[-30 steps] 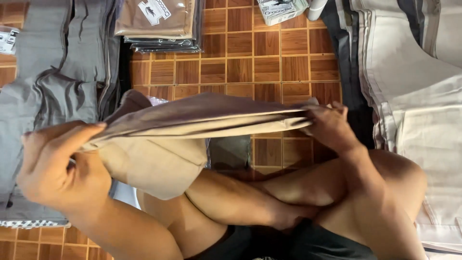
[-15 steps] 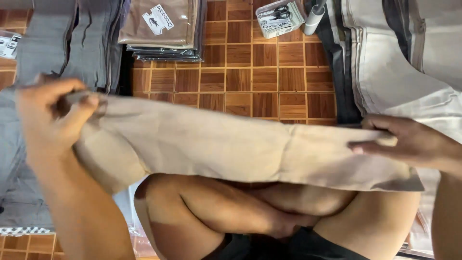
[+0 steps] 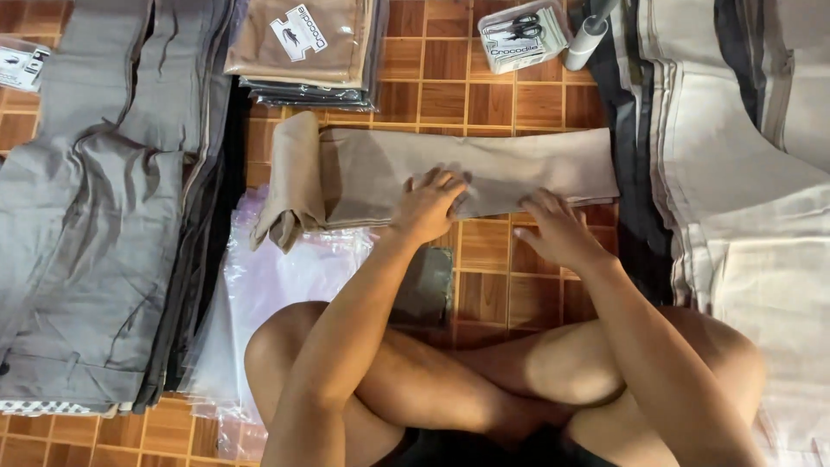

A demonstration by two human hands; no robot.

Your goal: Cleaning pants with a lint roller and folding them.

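A pair of folded tan trousers [image 3: 484, 169] lies flat on the brown parquet-tile floor [image 3: 450, 95], stretched in a long band from left to right in front of the seated person's crossed legs [image 3: 450, 380]. Its left end is doubled over into a thick, rumpled fold that rests partly on a heap of clear plastic bags [image 3: 277, 285].

The left hand [image 3: 430, 206] presses down on the near edge of the trousers around the middle — fingers spread, palm flat, gripping nothing. The right hand [image 3: 558, 229] sits just beside it, fingertips touching the same near edge and the heel of the hand over bare tile; it too is open and holds nothing.

On the left lies a stack of grey trousers [image 3: 95, 199]. On the right is a stack of cream and white trousers [image 3: 743, 173], with a few dark pieces along its inner side. At the top, beyond the tan trousers, sits a pile of bagged tan garments [image 3: 303, 43] (each carrying a white card tag), and to its right a small clear box holding scissors [image 3: 521, 33], with a white roll [image 3: 588, 39] just beside it.
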